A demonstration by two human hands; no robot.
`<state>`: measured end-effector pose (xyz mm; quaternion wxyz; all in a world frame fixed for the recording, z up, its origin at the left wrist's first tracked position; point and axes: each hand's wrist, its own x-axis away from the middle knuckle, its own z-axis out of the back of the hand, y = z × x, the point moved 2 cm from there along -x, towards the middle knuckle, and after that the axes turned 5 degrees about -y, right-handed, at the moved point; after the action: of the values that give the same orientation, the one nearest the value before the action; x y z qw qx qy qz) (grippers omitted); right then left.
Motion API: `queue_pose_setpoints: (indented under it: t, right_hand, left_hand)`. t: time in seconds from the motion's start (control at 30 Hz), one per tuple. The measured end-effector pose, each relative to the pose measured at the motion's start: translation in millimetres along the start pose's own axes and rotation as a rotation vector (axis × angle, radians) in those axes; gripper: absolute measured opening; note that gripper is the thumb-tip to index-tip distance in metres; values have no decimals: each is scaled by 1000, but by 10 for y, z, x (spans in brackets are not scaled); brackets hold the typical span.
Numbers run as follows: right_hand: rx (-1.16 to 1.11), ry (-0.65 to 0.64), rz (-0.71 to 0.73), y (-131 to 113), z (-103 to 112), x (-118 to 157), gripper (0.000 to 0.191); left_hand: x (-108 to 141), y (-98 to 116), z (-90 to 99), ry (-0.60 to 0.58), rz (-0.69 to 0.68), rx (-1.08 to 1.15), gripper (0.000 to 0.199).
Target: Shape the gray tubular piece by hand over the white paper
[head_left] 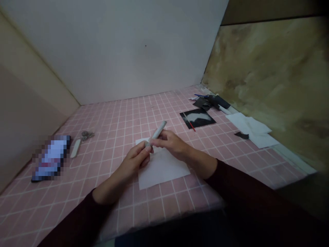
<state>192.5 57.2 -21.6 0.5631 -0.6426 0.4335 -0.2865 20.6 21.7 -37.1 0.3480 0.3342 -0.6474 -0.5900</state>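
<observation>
Both hands meet over a white sheet of paper (164,169) that lies on the table. Between them is a narrow, pale grey stick-like thing (159,128), tilted up to the right; its exact kind does not show. My left hand (137,156) pinches its lower end between thumb and fingers. Closed around its middle, my right hand (172,142) has fingers partly hidden behind it. The lower end is mostly covered by the fingers.
A pink checked cloth (110,133) covers the table. To the left lie a blurred-out phone-like object (51,157), a white strip (75,148) and scissors (87,134). At right are a black-and-white sheet (203,118), a red thin stick (191,126), white papers (253,128) and dark scraps (203,103).
</observation>
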Motion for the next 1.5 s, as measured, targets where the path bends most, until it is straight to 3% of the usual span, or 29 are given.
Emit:
queue_pose_setpoints:
  t: [0.1, 0.13, 0.23, 0.3, 0.43, 0.47, 0.57, 0.63, 0.77, 0.93, 1.07, 1.1, 1.23, 1.27, 1.4, 1.5]
  right_hand:
    - [-59, 204, 104, -26, 60, 2, 31]
    - [-63, 220, 105, -23, 61, 3, 31]
    - [-24, 53, 9, 7, -12, -3, 32]
    - [-35, 16, -9, 9, -31, -7, 33]
    - [-120, 259, 115, -16, 60, 1, 31]
    - [-107, 255, 107, -6, 60, 3, 31]
    - [-36, 83, -5, 41, -4, 4, 32]
    - [-37, 60, -19, 39, -11, 8, 31]
    - [-92, 292, 98, -8, 66, 23, 28]
    - [-23, 43, -3, 33, -41, 7, 32]
    - [-111, 286, 122, -14, 57, 20, 29]
    - [-113, 293, 119, -14, 64, 22, 29]
    - [-41, 54, -37, 32, -23, 8, 35]
    - [-43, 60, -37, 33, -25, 6, 35]
    - [-109, 284, 105, -10, 48, 16, 31]
    - [-69, 142, 37, 4, -21, 13, 31]
  left_hand:
    - [5, -6, -4, -31, 17, -15, 28]
    - [5, -9, -6, -33, 18, -13, 28]
    - [0, -8, -2, -14, -5, 10, 27]
    - [-2, -2, 1, -14, -15, 14, 27]
    - [1, -2, -12, -31, 18, -14, 28]
    - [1, -2, -15, -23, 23, -16, 28]
    - [4, 9, -14, 15, 19, -4, 27]
    - [6, 23, -15, 18, 16, -7, 27]
    - [6, 31, -31, -11, 28, -45, 28]
    - [4, 24, -25, 27, 12, 19, 28]
    - [6, 22, -32, -20, 29, -20, 28]
    - [5, 20, -34, -23, 34, -23, 28]
    - [-5, 18, -18, 12, 14, 0, 28]
    - [-5, 19, -14, 11, 8, -3, 28]
    - [1, 11, -23, -17, 29, -34, 28]
    - [1, 14, -27, 6, 21, -14, 27]
